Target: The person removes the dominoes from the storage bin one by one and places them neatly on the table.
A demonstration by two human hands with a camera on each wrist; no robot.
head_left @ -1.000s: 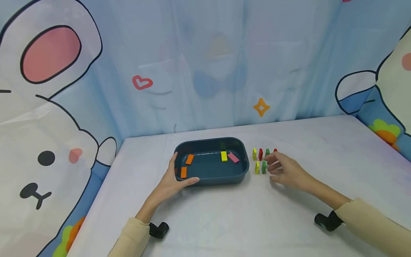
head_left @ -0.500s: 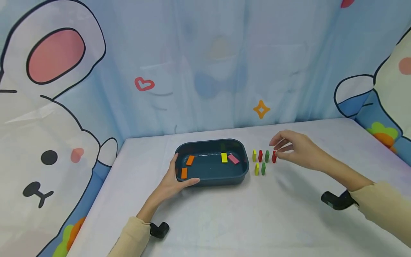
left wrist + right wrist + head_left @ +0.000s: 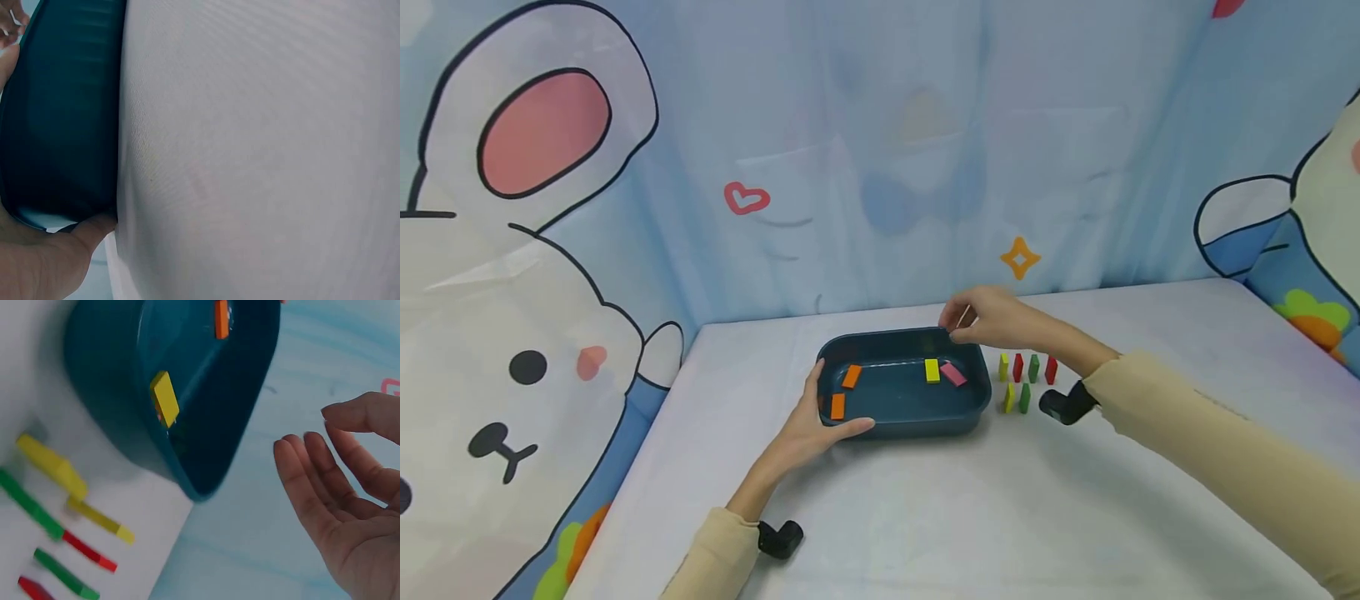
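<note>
A dark blue plastic tub (image 3: 902, 427) stands on the white-covered table. My left hand (image 3: 805, 432) holds its left end, thumb along the front wall and fingers round the left side. Inside lie two orange blocks, one further back (image 3: 852, 377) and one nearer (image 3: 838, 407), plus a yellow block (image 3: 932, 371) and a pink block (image 3: 953, 373). Above the tub's back right corner hovers my right hand (image 3: 996, 318). In the right wrist view its fingers (image 3: 290, 469) are loosely bent, with nothing between them and the thumb.
Right of the tub, several small blocks stand on end in two short rows: yellow (image 3: 1003, 367), red (image 3: 1018, 367), green (image 3: 1033, 367) and another red (image 3: 1051, 370) behind; yellow (image 3: 1009, 397) and green (image 3: 1025, 398) in front. A printed blue curtain (image 3: 880, 167) hangs behind the table.
My right hand has risen from beside the standing blocks and swung left to the tub's back right corner. My left hand and the blocks keep their places.
</note>
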